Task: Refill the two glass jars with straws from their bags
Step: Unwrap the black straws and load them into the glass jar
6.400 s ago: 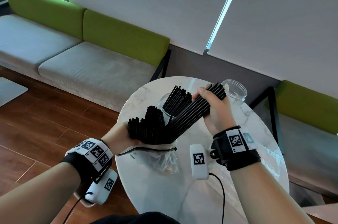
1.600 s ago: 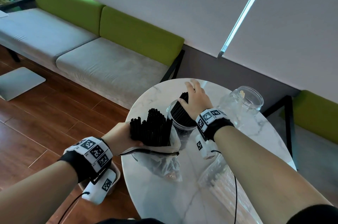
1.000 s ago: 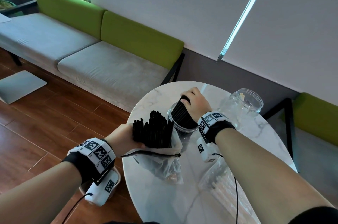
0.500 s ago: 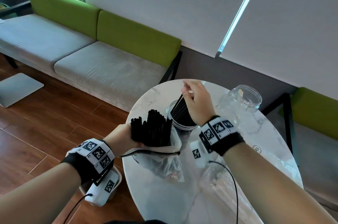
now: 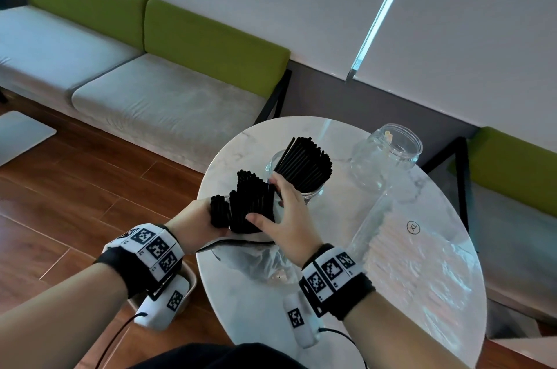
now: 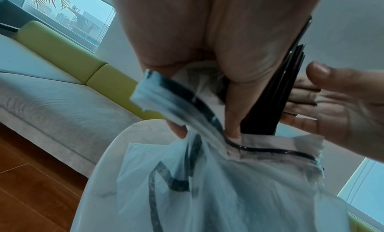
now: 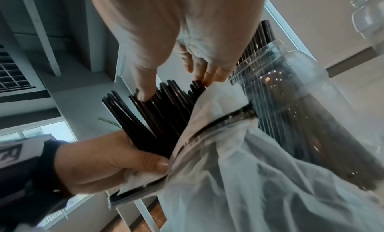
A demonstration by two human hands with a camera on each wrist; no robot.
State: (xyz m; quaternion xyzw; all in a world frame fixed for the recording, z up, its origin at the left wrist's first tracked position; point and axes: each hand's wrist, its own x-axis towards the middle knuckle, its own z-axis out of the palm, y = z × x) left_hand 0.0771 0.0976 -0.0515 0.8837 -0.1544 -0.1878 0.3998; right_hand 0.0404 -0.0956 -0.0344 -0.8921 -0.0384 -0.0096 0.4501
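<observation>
From above, the left hand [image 5: 199, 224] grips the bunched bag [image 5: 265, 260] of black straws [image 5: 247, 205] over the round table [image 5: 422, 293], while the right hand [image 5: 286, 224] spreads loose fingers against that bundle, just beside the straw-filled jar [image 5: 304, 169] and the nearly empty jar [image 5: 388, 154]. Left wrist: the bag's [image 6: 228, 178] neck sits clenched under curled fingers [image 6: 232, 104]. Right wrist: the thumb and fingers [image 7: 145, 87] touch the straw tips [image 7: 166, 104], not yet closed round them.
</observation>
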